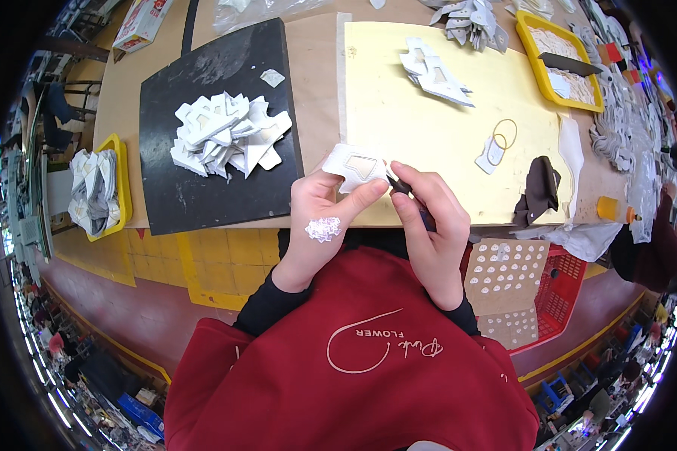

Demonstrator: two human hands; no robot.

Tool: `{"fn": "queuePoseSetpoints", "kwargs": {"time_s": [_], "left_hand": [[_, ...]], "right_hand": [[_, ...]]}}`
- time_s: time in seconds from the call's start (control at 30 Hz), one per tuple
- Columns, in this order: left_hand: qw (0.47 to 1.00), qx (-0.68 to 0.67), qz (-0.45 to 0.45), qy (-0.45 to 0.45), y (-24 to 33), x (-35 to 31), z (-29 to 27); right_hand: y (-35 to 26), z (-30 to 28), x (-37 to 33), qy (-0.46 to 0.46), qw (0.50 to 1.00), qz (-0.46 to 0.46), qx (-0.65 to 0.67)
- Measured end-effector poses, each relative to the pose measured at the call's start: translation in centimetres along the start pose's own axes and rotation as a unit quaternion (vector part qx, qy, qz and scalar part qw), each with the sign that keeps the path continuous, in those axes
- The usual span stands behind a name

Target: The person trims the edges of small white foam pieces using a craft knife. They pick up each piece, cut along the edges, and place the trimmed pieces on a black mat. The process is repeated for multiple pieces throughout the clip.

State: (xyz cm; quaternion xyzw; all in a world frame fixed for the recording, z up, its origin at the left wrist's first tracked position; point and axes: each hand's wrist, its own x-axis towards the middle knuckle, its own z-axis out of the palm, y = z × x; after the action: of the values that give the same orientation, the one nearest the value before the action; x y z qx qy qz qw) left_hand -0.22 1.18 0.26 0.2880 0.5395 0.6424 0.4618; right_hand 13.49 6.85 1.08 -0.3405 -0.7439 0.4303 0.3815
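Note:
My left hand [313,199] grips a white shaped piece [340,158] with a beige window in it, above the table's near edge. Fingers of my right hand [442,218] are closed around a small dark-handled tool [400,185]. Its tip meets the piece's right edge; the tool's exact kind is hidden by my fingers. A crinkled silvery patch [323,228] lies on the back of my left hand. To the left, a heap of similar white pieces [222,134] rests on a black mat [165,199]. A few more white pieces [435,74] lie on the pale yellow sheet [384,98].
A yellow tray [125,184] of pieces stands far left; another yellow tray [530,56] is at back right. On the right lie a rubber band [506,129], a small white piece [490,156], dark cloth [540,188] and an orange bottle [613,210]. Below stands a red crate [560,289].

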Motion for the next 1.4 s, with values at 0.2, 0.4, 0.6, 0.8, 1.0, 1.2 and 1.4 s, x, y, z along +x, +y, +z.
{"fn": "queuePoseSetpoints", "kwargs": {"time_s": [0.2,0.4,0.6,0.8,1.0,1.2,1.4], "left_hand": [[0.995,0.076,0.050,0.031,0.0,-0.2,0.4],[0.996,0.072,0.045,0.034,0.0,-0.2,0.5],[0.996,0.072,0.039,0.024,0.1,-0.1,0.3],[0.995,0.094,0.041,0.009,0.0,0.0,-0.1],[0.998,0.026,-0.007,-0.051,0.1,0.3,-0.9],[1.000,0.026,0.002,-0.013,-0.7,1.0,-1.2],[0.961,0.273,0.046,0.029,-1.1,1.7,-1.1]], "right_hand": [[0.4,0.8,-0.4,0.033,0.999,-0.022,0.025],[0.2,-0.2,-0.6,-0.026,0.887,0.258,0.382],[1.0,-0.5,-0.8,-0.057,0.963,0.137,0.225],[0.8,-0.4,-0.3,-0.049,0.942,0.177,0.281],[3.0,-1.2,0.1,-0.168,0.582,0.387,0.695],[1.7,-0.8,-1.0,-0.100,0.763,0.272,0.578],[-0.2,0.5,-0.6,-0.149,0.975,-0.125,-0.107]]}}
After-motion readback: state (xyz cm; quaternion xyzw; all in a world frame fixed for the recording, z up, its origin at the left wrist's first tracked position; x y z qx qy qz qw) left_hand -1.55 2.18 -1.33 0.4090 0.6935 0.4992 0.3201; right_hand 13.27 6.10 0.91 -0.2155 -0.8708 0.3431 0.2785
